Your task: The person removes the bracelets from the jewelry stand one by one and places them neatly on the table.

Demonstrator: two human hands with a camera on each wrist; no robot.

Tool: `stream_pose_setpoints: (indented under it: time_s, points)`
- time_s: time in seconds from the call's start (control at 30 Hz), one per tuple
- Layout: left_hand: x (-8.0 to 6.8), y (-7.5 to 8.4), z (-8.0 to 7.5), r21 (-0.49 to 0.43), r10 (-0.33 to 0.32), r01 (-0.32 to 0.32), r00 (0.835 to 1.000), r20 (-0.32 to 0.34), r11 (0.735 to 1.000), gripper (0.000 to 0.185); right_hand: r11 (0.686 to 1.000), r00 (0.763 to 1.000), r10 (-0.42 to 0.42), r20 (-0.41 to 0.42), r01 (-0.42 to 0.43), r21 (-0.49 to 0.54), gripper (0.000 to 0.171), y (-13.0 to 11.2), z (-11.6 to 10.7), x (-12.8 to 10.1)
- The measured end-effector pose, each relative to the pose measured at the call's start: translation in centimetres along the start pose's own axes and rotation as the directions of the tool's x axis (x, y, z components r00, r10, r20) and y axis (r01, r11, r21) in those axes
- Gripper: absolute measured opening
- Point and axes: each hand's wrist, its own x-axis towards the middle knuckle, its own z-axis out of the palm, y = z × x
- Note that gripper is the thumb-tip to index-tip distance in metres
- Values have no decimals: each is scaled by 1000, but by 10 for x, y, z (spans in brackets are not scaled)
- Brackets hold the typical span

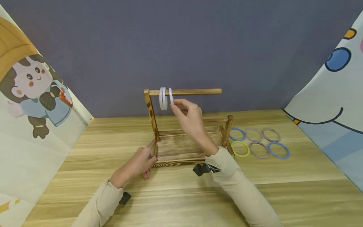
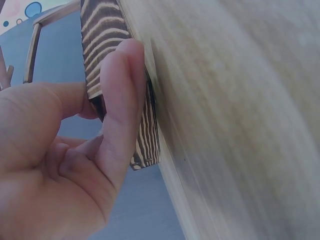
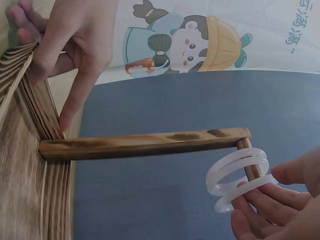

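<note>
Ring (image 1: 171,96), milky white, around the bar (image 1: 198,91), is pinched by right fingers (image 1: 182,102); the stand (image 1: 175,148) is gripped by left fingers (image 1: 151,145); “滴滴” is printed on the wall (image 3: 272,50).

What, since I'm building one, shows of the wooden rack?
Brown wood with dark grain, the rack stands on the table. Its tray carries a tall left post with a free-ended top bar and a short right post with a lower bar, partly hidden. Two white bangles hang on the top bar; the right hand pinches a third there. The left hand grips the tray's left end.
</note>
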Motion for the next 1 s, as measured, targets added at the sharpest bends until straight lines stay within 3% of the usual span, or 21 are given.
stream_pose_setpoints:
  time_s: [0.5,1.0]
  points:
    - [-1,0,-1,0,0,0,1000,21,1000,76,999,991,-26,-128,23,-29,19,4,-3,4]
    - [0,2,0,-8,-5,5,1000,11,1000,76,999,987,-18,-159,13,-31,17,8,-9,5]
